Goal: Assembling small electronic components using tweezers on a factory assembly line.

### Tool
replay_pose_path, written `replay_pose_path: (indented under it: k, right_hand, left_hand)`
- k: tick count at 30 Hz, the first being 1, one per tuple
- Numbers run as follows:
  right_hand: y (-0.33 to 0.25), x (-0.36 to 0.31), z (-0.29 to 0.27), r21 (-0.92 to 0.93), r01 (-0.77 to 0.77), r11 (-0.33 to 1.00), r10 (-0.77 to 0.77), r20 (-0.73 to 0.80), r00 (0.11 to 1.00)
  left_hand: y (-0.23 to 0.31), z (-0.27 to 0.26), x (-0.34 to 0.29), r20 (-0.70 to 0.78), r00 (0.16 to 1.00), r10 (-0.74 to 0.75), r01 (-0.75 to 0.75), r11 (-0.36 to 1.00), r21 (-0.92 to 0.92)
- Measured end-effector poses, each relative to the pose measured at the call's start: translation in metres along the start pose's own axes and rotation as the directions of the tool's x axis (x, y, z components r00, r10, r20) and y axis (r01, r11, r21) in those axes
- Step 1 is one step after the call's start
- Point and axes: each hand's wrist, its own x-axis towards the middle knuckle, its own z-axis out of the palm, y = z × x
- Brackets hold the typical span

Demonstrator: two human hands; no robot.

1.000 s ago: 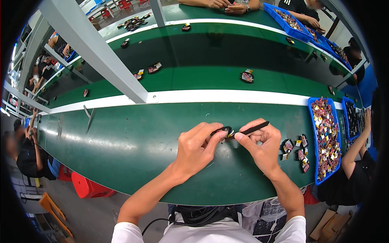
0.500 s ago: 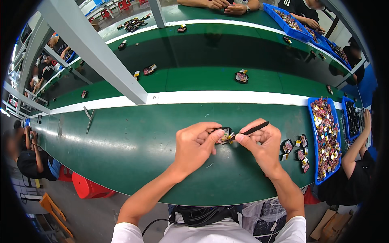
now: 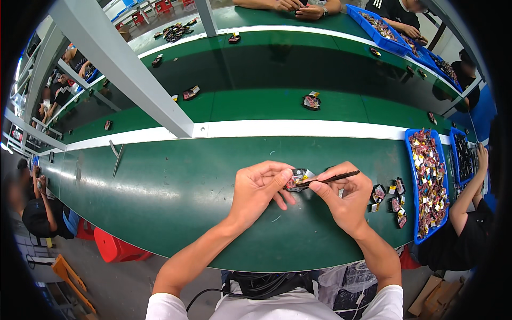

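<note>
My left hand (image 3: 261, 192) grips a small black electronic casing (image 3: 296, 180) by its left side between thumb and fingers, above the green worktable. Parts inside the casing show, with a pale yellow tab at its upper right. In my right hand (image 3: 344, 197), thumb and fingers pinch slim black tweezers (image 3: 341, 176), slanted with the tip pointing left over the casing's lower part. Whether the tip grips anything is too small to tell. To the right of this hand lie several similar open casings (image 3: 378, 193) with reddish and yellow parts.
A blue tray (image 3: 409, 160) full of small red and yellow parts stands at the right, beside a co-worker's arm (image 3: 469, 197). A V-shaped metal tool (image 3: 118, 159) lies left. Beyond a white rail (image 3: 298, 128), a green conveyor belt (image 3: 256, 104) carries scattered casings. A white post (image 3: 128, 69) rises front left.
The tweezers have tilted flatter, their tip moving over the casing. My left hand has turned the casing, showing more of its inside. Casings on the belt have shifted slightly left.
</note>
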Motion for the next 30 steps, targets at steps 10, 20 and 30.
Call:
replay_pose_path:
  k: [10,20,30]
  right_hand:
    - [0.0015,-0.0001,-0.0007,0.007,-0.004,1.000,0.004,0.010,1.000]
    - [-0.0015,-0.0007,-0.0002,-0.078,0.067,0.995,-0.063,0.041,0.997]
    - [0.0019,-0.0030,0.0014,-0.091,0.075,0.993,-0.071,0.046,0.996]
  left_hand:
    - [0.0040,-0.0003,-0.0027,-0.002,0.999,0.044,-0.044,0.994,0.097]
    - [0.0049,-0.0032,-0.0024,0.021,0.998,0.057,-0.059,0.991,0.120]
    - [0.0097,0.0021,-0.0045,-0.001,0.999,0.051,-0.050,0.986,0.161]
